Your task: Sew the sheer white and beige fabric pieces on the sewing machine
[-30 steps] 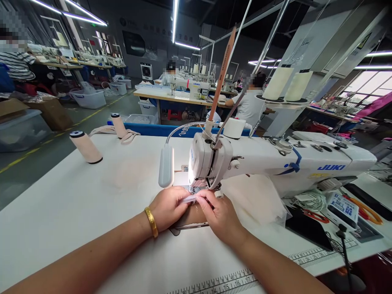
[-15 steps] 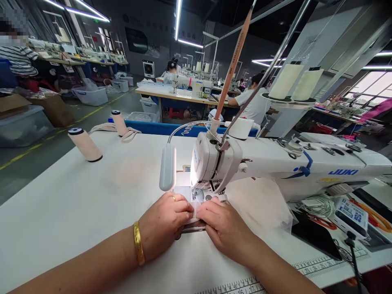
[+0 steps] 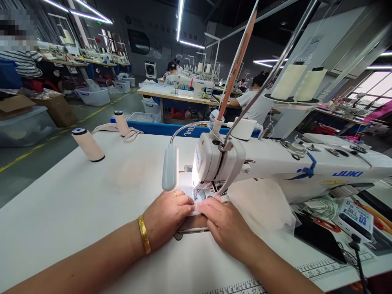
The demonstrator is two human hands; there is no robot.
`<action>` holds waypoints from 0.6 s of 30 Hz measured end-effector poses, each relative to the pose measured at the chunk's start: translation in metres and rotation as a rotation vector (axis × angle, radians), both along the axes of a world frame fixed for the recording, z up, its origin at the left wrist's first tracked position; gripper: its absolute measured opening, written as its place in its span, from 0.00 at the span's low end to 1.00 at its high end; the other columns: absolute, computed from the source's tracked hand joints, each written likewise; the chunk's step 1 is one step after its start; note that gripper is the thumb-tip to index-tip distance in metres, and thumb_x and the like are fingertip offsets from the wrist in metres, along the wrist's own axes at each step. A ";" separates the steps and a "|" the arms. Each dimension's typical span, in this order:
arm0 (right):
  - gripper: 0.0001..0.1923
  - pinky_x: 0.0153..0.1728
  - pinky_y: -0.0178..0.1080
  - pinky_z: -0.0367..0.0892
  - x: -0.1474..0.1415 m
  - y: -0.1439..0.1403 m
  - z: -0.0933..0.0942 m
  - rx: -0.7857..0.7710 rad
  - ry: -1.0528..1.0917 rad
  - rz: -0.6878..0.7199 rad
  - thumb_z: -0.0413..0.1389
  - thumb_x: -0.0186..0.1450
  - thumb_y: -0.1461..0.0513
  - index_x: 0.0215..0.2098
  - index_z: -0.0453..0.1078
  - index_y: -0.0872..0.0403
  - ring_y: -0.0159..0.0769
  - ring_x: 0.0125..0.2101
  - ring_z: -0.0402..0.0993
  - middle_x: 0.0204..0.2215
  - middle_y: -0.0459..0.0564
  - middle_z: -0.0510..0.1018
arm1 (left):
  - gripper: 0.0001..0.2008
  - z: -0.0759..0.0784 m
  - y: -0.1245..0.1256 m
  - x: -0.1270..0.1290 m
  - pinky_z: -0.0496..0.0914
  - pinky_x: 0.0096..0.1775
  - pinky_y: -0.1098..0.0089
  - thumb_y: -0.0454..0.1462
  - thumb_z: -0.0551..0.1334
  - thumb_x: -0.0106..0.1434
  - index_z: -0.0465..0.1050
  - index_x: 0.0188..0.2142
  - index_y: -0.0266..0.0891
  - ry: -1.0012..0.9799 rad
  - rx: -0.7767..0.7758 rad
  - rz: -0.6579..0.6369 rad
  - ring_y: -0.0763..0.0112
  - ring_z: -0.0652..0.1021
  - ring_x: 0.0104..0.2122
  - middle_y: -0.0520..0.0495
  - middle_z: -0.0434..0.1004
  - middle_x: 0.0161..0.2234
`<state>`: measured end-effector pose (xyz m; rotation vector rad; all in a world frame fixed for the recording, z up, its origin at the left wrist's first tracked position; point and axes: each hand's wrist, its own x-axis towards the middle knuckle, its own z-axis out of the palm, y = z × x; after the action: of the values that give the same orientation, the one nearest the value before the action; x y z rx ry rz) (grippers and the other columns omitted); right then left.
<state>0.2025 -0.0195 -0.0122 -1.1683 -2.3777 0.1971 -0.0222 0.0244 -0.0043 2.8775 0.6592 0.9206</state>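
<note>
A small pale strip of fabric [image 3: 194, 209] lies flat on the white bench [image 3: 76, 204], just in front of the needle area of a white sewing machine [image 3: 275, 163]. Both of the person's hands pin it down. The left hand [image 3: 167, 216], with a gold ring and a gold bangle [image 3: 143, 234] at the wrist, presses its fingers [image 3: 185, 203] together on the strip's left end. The right hand [image 3: 225, 226] presses its fingers [image 3: 208, 204] close together on the right end, so the two sets of fingertips nearly touch over the strip. Under the hands a darker flat piece [image 3: 192, 223] shows, partly hidden.

To do this step well, the strip should probably stay flat and square to the presser foot [image 3: 200, 195], with both edges aligned, and the fingertips should stay clear of the needle, which sits very close ahead.

A small lamp on a flexible neck [image 3: 170, 167] lights the spot from the left. Farther left on the bench stand two cream thread spools [image 3: 88, 144], well apart from the hands. To the right lie coiled white cord [image 3: 318, 206], a control box [image 3: 355, 214] and a printed ruler [image 3: 324, 265] along the bench edge. Other people sit at machines in the background.
</note>
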 end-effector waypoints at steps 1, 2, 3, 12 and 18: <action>0.22 0.33 0.40 0.59 0.000 0.000 0.000 0.007 0.005 -0.001 0.45 0.59 0.77 0.41 0.71 0.51 0.40 0.32 0.64 0.34 0.48 0.75 | 0.15 0.000 0.001 0.000 0.71 0.39 0.61 0.27 0.53 0.71 0.79 0.42 0.38 0.005 0.000 0.003 0.61 0.81 0.38 0.46 0.85 0.40; 0.22 0.33 0.40 0.59 0.000 0.001 0.000 0.013 0.008 -0.003 0.46 0.59 0.77 0.41 0.71 0.51 0.40 0.32 0.65 0.34 0.48 0.75 | 0.15 -0.001 0.002 0.000 0.71 0.39 0.61 0.27 0.53 0.71 0.79 0.42 0.38 0.010 0.000 0.009 0.61 0.81 0.38 0.46 0.85 0.40; 0.22 0.33 0.40 0.59 0.000 0.001 0.001 0.020 0.010 -0.005 0.46 0.59 0.77 0.42 0.71 0.50 0.40 0.32 0.65 0.34 0.48 0.75 | 0.15 -0.001 0.003 0.000 0.71 0.39 0.61 0.27 0.53 0.71 0.79 0.42 0.38 0.015 0.002 0.015 0.61 0.81 0.38 0.46 0.85 0.40; 0.22 0.33 0.40 0.60 0.000 0.000 0.000 0.048 0.016 0.015 0.46 0.60 0.77 0.42 0.71 0.51 0.40 0.32 0.65 0.34 0.48 0.75 | 0.11 -0.001 0.001 -0.003 0.67 0.42 0.60 0.28 0.56 0.71 0.76 0.40 0.39 0.067 0.053 -0.033 0.60 0.79 0.43 0.47 0.84 0.43; 0.21 0.34 0.40 0.60 0.000 0.000 -0.002 0.057 0.016 0.015 0.46 0.59 0.78 0.40 0.71 0.51 0.39 0.31 0.64 0.34 0.48 0.75 | 0.11 -0.001 -0.001 -0.005 0.65 0.42 0.60 0.26 0.56 0.69 0.76 0.41 0.38 0.064 0.044 -0.047 0.64 0.78 0.36 0.49 0.84 0.41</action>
<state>0.2030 -0.0192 -0.0146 -1.1186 -2.3629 0.1422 -0.0267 0.0231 -0.0056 2.9585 0.5807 0.8513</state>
